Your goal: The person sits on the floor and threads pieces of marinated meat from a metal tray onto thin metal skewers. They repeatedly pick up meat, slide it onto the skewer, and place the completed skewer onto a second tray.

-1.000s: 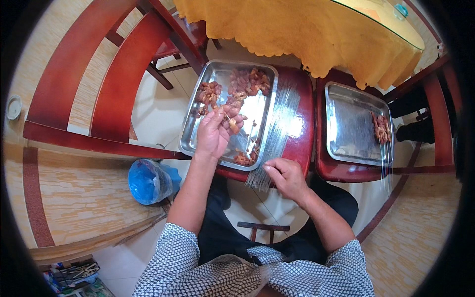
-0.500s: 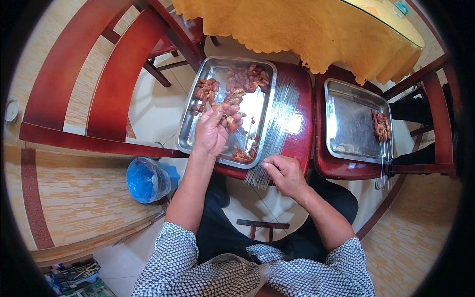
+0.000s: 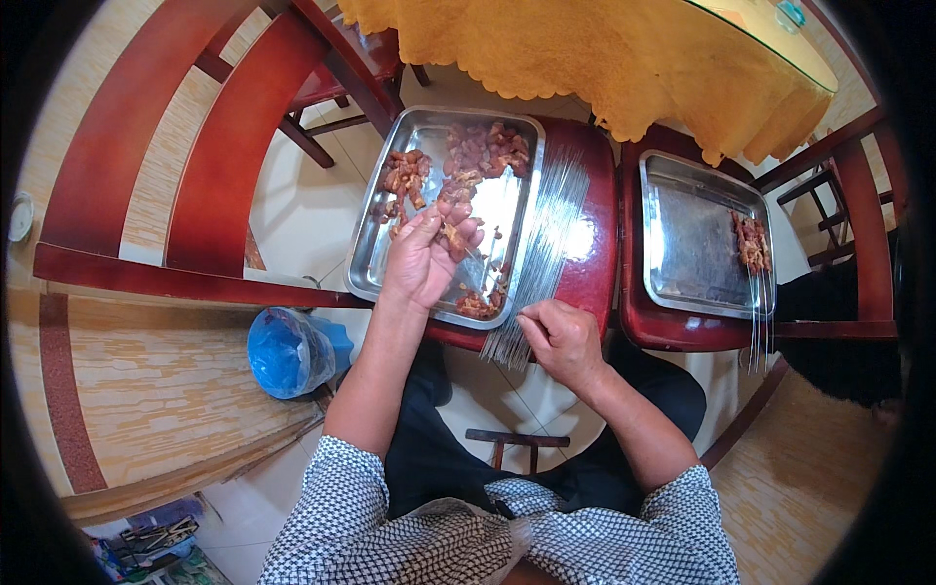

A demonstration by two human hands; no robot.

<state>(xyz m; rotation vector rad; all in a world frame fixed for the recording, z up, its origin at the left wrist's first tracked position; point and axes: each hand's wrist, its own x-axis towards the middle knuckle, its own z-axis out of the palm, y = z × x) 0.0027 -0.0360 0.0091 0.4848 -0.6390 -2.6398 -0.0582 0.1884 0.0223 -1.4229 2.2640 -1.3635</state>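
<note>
Threading is apparently under way: at frame centre, a meat piece (image 3: 451, 238) is pinched by the half-curled left hand (image 3: 419, 257), a skewer (image 3: 475, 259) seemingly gripped in the closed right hand (image 3: 565, 341), steady alignment being required next.

meat (image 3: 487, 148): reddish-brown | skewers (image 3: 552, 229): silver | seat (image 3: 599, 219): red | tablecloth (image 3: 575, 58): golden-yellow | shirt (image 3: 624, 526): black-and-white patterned | bin (image 3: 275, 353): blue

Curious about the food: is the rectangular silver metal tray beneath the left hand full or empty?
Partly full: the tray has clumps of reddish-brown meat pieces, but shiny bare metal shows between them.
</note>
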